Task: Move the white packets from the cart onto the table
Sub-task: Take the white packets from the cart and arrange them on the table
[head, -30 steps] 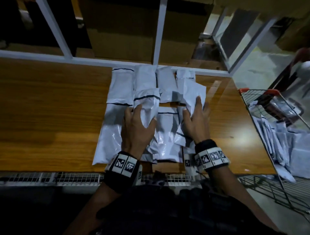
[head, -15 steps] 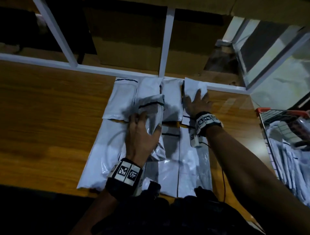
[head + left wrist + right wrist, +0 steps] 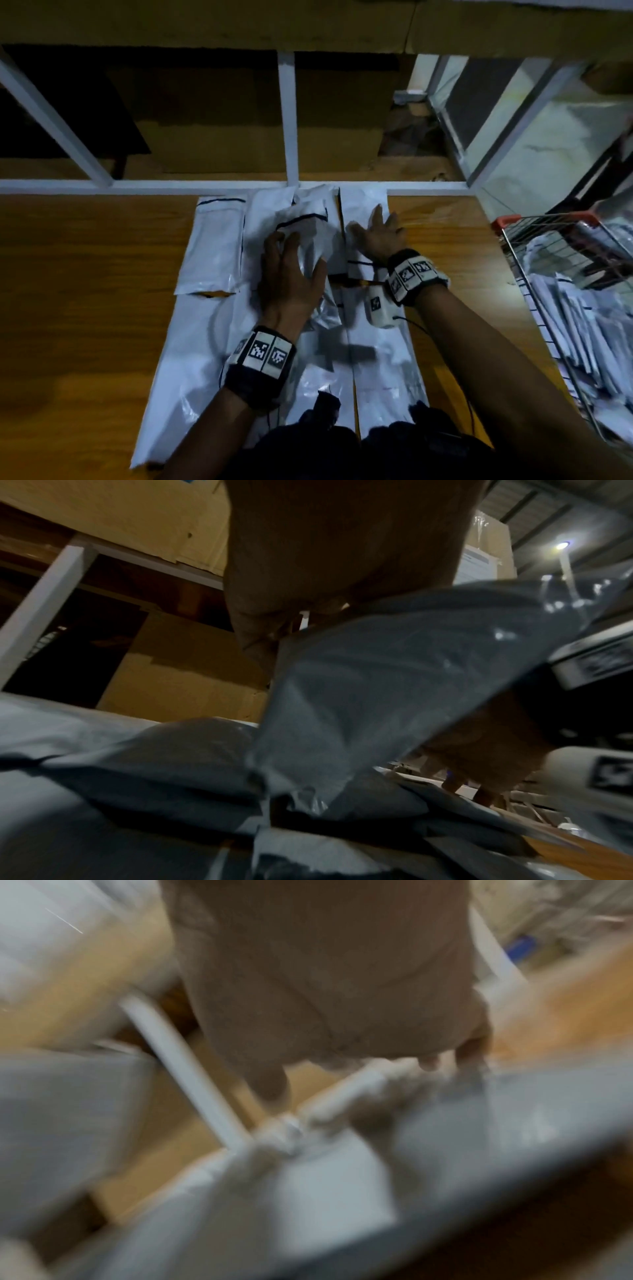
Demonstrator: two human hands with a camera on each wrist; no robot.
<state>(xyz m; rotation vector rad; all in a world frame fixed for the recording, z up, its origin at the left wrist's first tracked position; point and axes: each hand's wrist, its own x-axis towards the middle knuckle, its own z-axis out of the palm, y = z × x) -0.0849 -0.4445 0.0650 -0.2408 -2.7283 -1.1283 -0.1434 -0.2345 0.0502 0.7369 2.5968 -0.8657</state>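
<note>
Several white packets (image 3: 209, 246) lie in two rows on the wooden table (image 3: 85, 291). My left hand (image 3: 294, 253) grips one crumpled white packet (image 3: 308, 229) with a dark stripe, lifted slightly over the middle of the rows; the left wrist view shows that held packet (image 3: 394, 683) hanging under the palm. My right hand (image 3: 376, 229) lies open with fingers spread on the far-right packet (image 3: 363, 205) of the back row. More white packets (image 3: 589, 329) stand in the wire cart (image 3: 534, 274) at the right. The right wrist view is blurred.
A white metal frame (image 3: 287, 120) runs along the table's far edge, with cardboard boxes (image 3: 219, 120) behind it. The cart's red handle (image 3: 544, 217) sits just off the table's right edge. Bare wood shows left of the packets.
My right hand carried its packet to the far right of the back row and now lies flat on it. The left hand kept its packet and shifted slightly forward.
</note>
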